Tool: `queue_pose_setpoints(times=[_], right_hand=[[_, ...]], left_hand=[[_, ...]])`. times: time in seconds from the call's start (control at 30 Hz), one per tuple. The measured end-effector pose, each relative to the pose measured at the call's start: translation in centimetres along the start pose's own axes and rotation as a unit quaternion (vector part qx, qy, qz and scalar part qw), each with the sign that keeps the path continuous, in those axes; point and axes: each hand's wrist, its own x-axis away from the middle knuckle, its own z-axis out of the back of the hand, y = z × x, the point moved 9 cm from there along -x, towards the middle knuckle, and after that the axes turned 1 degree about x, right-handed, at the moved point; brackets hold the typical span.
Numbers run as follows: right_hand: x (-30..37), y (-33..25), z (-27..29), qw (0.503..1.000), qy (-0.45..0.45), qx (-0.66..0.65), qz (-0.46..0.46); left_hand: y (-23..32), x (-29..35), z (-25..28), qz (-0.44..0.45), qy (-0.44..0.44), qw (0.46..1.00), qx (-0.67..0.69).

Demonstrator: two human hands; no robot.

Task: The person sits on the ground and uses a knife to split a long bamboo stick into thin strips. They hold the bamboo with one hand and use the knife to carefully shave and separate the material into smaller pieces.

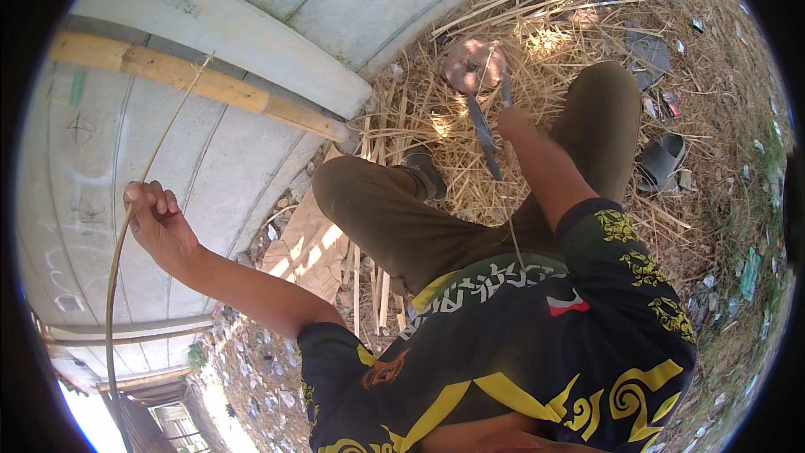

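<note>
My left hand (158,220) is raised out to the left, its fingers pinched around a long thin bamboo strip (112,285). The strip bends in an arc, with a frayed tip near the wall and its other end running down past the picture's lower left. Between my knees, my right hand (514,122) is closed on a knife, whose narrow blade (506,90) points away from me; the handle is hidden in my fist. Just left of that hand, a dark, flat, blade-like piece (484,138) lies slantwise on the shavings. A round brownish block (475,65) sits beyond it.
Bamboo shavings (545,42) and split strips cover the ground ahead. A pale panel wall (193,143) with a bamboo pole (159,67) stands close on the left. Flattened cardboard (306,239) lies beside my left knee. A dark sandal (662,161) and scattered litter are at right.
</note>
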Motion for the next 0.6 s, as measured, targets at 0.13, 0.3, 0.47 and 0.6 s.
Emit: queue_pose_setpoints(times=[0.13, 0.3, 0.47, 0.6], right_hand=[[5.1, -1.0, 1.4, 0.981, -0.146, 0.101, -0.078], [0.2, 0.6, -3.2, 0.999, -0.039, 0.011, -0.012], [2.3, -1.4, -8.0, 0.99, -0.117, 0.026, -0.08], [4.2, 0.4, -11.3, 0.986, -0.097, 0.063, -0.122]], left_hand=[[0.8, 4.0, -1.7, -0.017, 0.114, 0.962, -0.248], [-6.1, 3.7, -10.2, 0.038, 0.022, 0.976, -0.212], [-20.0, 7.0, -16.0, 0.159, -0.025, 0.974, -0.16], [-29.4, 10.7, -17.7, 0.225, 0.012, 0.968, -0.107]])
